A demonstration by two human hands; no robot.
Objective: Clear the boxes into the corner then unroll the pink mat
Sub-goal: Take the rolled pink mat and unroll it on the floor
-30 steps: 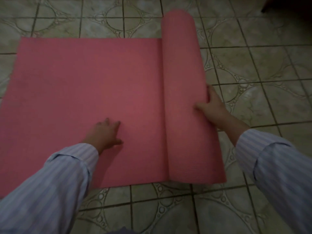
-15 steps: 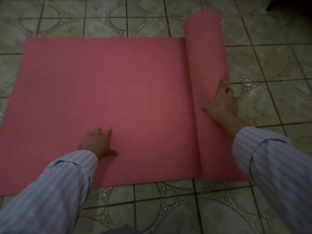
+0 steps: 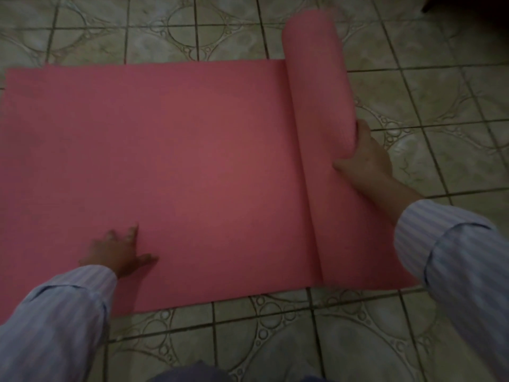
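Observation:
The pink mat (image 3: 192,161) lies partly spread out on the tiled floor, reaching to the frame's left edge. Its rolled part (image 3: 316,92) stands along the right side, running from near to far. My right hand (image 3: 363,155) curls around the roll's right flank, thumb on top. Fingers spread, my left hand (image 3: 121,252) presses flat on the spread mat near its front edge. No boxes are in view.
Patterned grey floor tiles (image 3: 440,106) surround the mat. A dark shape (image 3: 468,6) fills the far right corner of the frame. Both forearms wear striped light-blue sleeves.
The roll has travelled to the right and more mat lies flat. My right hand went with it. My left hand stayed pressed on the mat.

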